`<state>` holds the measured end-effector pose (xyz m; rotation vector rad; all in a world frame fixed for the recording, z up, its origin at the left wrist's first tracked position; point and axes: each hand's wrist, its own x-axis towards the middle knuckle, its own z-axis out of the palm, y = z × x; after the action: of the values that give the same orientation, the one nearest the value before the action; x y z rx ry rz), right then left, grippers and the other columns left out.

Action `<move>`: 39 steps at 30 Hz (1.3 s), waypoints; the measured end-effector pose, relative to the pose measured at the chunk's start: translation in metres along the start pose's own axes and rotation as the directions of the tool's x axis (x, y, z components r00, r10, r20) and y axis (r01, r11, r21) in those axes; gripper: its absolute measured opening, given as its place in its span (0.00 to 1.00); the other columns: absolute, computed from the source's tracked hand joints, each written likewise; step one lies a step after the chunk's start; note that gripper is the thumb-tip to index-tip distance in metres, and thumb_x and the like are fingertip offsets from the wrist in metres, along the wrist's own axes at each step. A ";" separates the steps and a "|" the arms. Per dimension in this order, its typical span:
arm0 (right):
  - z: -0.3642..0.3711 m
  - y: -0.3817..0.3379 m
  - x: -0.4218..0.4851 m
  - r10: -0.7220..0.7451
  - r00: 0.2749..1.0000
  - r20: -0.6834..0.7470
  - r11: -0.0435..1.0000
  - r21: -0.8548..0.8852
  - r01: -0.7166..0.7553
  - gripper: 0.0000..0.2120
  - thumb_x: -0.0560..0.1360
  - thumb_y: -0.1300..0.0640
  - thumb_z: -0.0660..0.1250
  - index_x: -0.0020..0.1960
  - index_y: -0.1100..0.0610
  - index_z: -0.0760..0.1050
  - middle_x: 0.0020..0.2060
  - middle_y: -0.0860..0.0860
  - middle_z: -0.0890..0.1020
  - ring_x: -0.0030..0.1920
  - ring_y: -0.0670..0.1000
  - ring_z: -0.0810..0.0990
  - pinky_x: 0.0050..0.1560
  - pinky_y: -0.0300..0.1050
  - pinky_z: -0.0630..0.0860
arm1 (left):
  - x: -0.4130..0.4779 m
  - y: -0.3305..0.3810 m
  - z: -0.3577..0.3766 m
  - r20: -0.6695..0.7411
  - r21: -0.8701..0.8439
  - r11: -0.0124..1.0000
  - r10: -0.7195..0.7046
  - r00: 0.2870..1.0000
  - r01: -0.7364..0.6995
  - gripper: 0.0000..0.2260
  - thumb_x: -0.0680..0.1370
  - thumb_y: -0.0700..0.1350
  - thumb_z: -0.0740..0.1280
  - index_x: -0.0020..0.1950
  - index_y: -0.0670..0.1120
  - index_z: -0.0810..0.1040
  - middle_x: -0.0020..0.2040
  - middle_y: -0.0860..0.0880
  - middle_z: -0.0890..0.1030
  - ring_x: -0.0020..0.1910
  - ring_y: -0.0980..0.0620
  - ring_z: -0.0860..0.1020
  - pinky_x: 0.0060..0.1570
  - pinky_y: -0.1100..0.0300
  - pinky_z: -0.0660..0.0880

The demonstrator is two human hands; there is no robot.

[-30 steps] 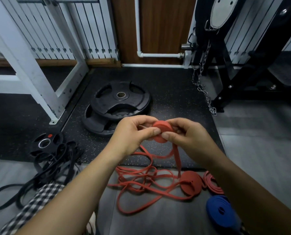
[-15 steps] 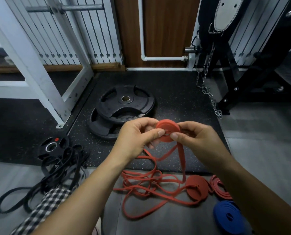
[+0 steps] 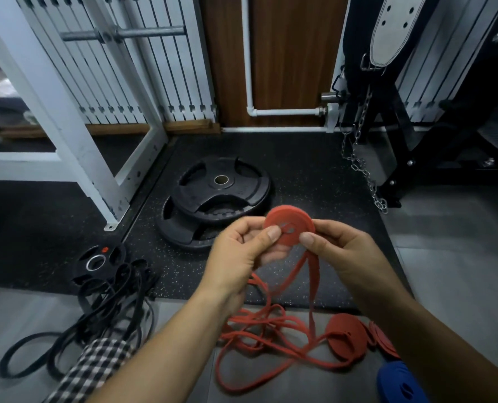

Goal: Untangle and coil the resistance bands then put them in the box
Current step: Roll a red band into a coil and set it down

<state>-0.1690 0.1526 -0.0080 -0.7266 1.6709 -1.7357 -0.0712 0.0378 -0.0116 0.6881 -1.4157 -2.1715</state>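
Both my hands hold a flat red coil (image 3: pixel 289 223) of resistance band at chest height. My left hand (image 3: pixel 242 251) pinches its left edge with the thumb on its face. My right hand (image 3: pixel 337 251) pinches its right edge. The band's loose tail (image 3: pixel 311 286) hangs down to a tangled heap of red band (image 3: pixel 259 330) on the floor. A finished red coil (image 3: pixel 346 335) lies on the floor at the right, a second red coil (image 3: pixel 382 341) just beyond it, and a blue coil (image 3: pixel 398 382) at the lower right. No box is in view.
A tangle of black bands (image 3: pixel 96 315) lies at the lower left beside a small black weight plate (image 3: pixel 96 263). Two large black plates (image 3: pixel 218 199) are stacked on the rubber mat ahead. A white rack frame (image 3: pixel 67 126) stands left, a chain (image 3: pixel 364 170) and black machine right.
The red coil has turned so its flat face now points toward me, and it sits a little higher. My thumbs have shifted onto its face.
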 end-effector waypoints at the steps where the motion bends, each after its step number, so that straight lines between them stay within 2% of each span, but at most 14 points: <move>1: 0.000 0.000 0.000 -0.008 1.000 -0.015 1.000 0.006 0.008 0.09 0.67 0.58 0.68 0.47 0.51 0.79 0.42 0.45 0.85 0.44 0.40 0.82 0.41 0.28 0.75 | -0.001 -0.001 0.001 0.010 -0.033 0.999 -0.032 0.999 0.033 0.06 0.69 0.38 0.68 0.45 0.40 0.77 0.34 0.47 0.83 0.33 0.53 0.82 0.35 0.65 0.79; 3: -0.001 -0.001 0.002 -0.019 0.999 -0.026 0.999 -0.026 0.018 0.10 0.66 0.57 0.69 0.47 0.51 0.79 0.42 0.46 0.85 0.44 0.41 0.82 0.42 0.29 0.76 | -0.001 0.002 0.000 0.046 -0.009 0.997 -0.079 0.996 0.079 0.07 0.69 0.38 0.68 0.46 0.41 0.77 0.36 0.46 0.84 0.35 0.53 0.83 0.35 0.65 0.79; 5: -0.007 -0.003 0.003 -0.041 0.999 -0.022 0.990 -0.133 0.038 0.09 0.68 0.60 0.70 0.46 0.50 0.80 0.40 0.47 0.85 0.42 0.41 0.82 0.42 0.31 0.77 | 0.002 0.008 -0.005 0.101 0.177 0.983 -0.061 0.993 0.042 0.08 0.70 0.40 0.69 0.49 0.44 0.78 0.40 0.47 0.84 0.39 0.53 0.83 0.37 0.64 0.79; 8: -0.008 -0.004 0.000 -0.087 0.996 0.029 0.924 -0.371 0.092 0.10 0.70 0.60 0.71 0.44 0.45 0.79 0.37 0.47 0.84 0.39 0.42 0.81 0.40 0.35 0.78 | 0.006 0.014 -0.013 0.173 0.555 0.814 0.087 0.981 -0.170 0.14 0.71 0.41 0.71 0.55 0.51 0.78 0.49 0.46 0.82 0.45 0.52 0.80 0.42 0.62 0.78; 10: -0.007 -0.002 -0.002 -0.113 0.991 0.076 0.863 -0.486 0.136 0.11 0.70 0.59 0.71 0.43 0.42 0.79 0.37 0.47 0.83 0.39 0.44 0.81 0.41 0.39 0.79 | 0.006 0.014 -0.014 0.243 0.664 0.693 0.153 0.958 -0.280 0.14 0.72 0.40 0.71 0.54 0.53 0.78 0.48 0.46 0.82 0.44 0.50 0.79 0.45 0.62 0.76; 11: -0.007 -0.001 -0.003 -0.117 0.990 0.085 0.854 -0.500 0.143 0.11 0.70 0.59 0.72 0.43 0.42 0.78 0.36 0.47 0.83 0.38 0.44 0.81 0.42 0.40 0.78 | 0.005 0.014 -0.014 0.265 0.675 0.672 0.166 0.950 -0.305 0.12 0.72 0.39 0.71 0.51 0.53 0.79 0.46 0.45 0.82 0.43 0.50 0.79 0.45 0.62 0.76; 14: -0.006 -0.005 -0.003 -0.082 0.990 0.113 0.917 -0.380 0.120 0.11 0.70 0.61 0.71 0.44 0.45 0.78 0.34 0.44 0.83 0.37 0.40 0.80 0.41 0.35 0.78 | 0.005 0.014 -0.014 0.223 0.585 0.766 0.165 0.961 -0.267 0.09 0.71 0.36 0.70 0.44 0.51 0.80 0.38 0.43 0.81 0.36 0.51 0.78 0.39 0.64 0.75; 17: -0.007 -0.011 -0.001 -0.003 0.989 0.146 0.978 -0.204 0.033 0.11 0.69 0.64 0.70 0.46 0.48 0.78 0.35 0.44 0.83 0.38 0.40 0.81 0.42 0.32 0.78 | 0.004 0.015 -0.014 0.156 0.496 0.833 0.193 0.969 -0.246 0.09 0.71 0.36 0.70 0.44 0.49 0.81 0.31 0.53 0.79 0.29 0.57 0.76 0.32 0.68 0.73; 21: -0.007 -0.011 0.000 0.032 0.994 0.108 0.989 -0.150 -0.016 0.06 0.70 0.61 0.69 0.45 0.52 0.79 0.38 0.48 0.84 0.38 0.40 0.81 0.38 0.29 0.75 | 0.001 0.012 -0.009 0.088 0.359 0.901 0.229 0.969 -0.245 0.07 0.71 0.36 0.69 0.46 0.46 0.81 0.36 0.49 0.82 0.29 0.56 0.75 0.33 0.67 0.74; 26: -0.004 -0.007 0.000 -0.012 0.997 0.080 0.998 -0.058 0.017 0.07 0.69 0.62 0.68 0.46 0.55 0.79 0.35 0.46 0.84 0.39 0.41 0.82 0.41 0.31 0.76 | -0.002 0.005 0.001 0.020 0.188 0.965 0.181 0.983 -0.181 0.08 0.72 0.36 0.67 0.44 0.48 0.81 0.34 0.53 0.83 0.28 0.59 0.76 0.34 0.68 0.75; 30: -0.009 -0.009 -0.001 -0.044 0.996 0.072 0.988 -0.145 0.054 0.07 0.70 0.65 0.69 0.45 0.55 0.79 0.35 0.48 0.83 0.36 0.41 0.80 0.38 0.30 0.76 | 0.001 0.012 -0.005 0.148 0.306 0.944 0.084 0.985 -0.126 0.07 0.71 0.38 0.69 0.47 0.47 0.81 0.39 0.51 0.84 0.36 0.58 0.81 0.37 0.68 0.76; 33: -0.012 -0.007 -0.002 -0.058 0.993 0.101 0.922 -0.377 0.092 0.07 0.70 0.63 0.70 0.43 0.51 0.80 0.36 0.56 0.82 0.36 0.48 0.78 0.39 0.41 0.77 | 0.004 0.016 -0.011 0.196 0.478 0.857 0.112 0.974 -0.194 0.11 0.70 0.37 0.71 0.49 0.50 0.81 0.43 0.52 0.84 0.43 0.59 0.81 0.44 0.69 0.75; 37: -0.011 -0.004 -0.004 -0.063 0.985 0.161 0.861 -0.491 0.135 0.12 0.70 0.61 0.72 0.41 0.43 0.78 0.34 0.42 0.83 0.38 0.39 0.80 0.40 0.33 0.77 | 0.002 0.016 -0.009 0.278 0.567 0.780 0.119 0.953 -0.263 0.10 0.71 0.36 0.70 0.47 0.50 0.80 0.42 0.49 0.82 0.41 0.58 0.80 0.44 0.68 0.76; 39: -0.010 -0.004 -0.004 -0.053 0.983 0.175 0.878 -0.461 0.130 0.12 0.70 0.61 0.71 0.43 0.44 0.78 0.35 0.43 0.83 0.39 0.40 0.81 0.41 0.32 0.77 | 0.002 0.016 -0.009 0.279 0.558 0.781 0.141 0.950 -0.280 0.08 0.71 0.36 0.70 0.43 0.49 0.80 0.39 0.49 0.81 0.37 0.58 0.79 0.39 0.69 0.76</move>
<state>-0.1743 0.1619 -0.0047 -1.1481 1.9943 -1.2902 -0.0653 0.0246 -0.0004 0.4533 -2.2209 -1.6538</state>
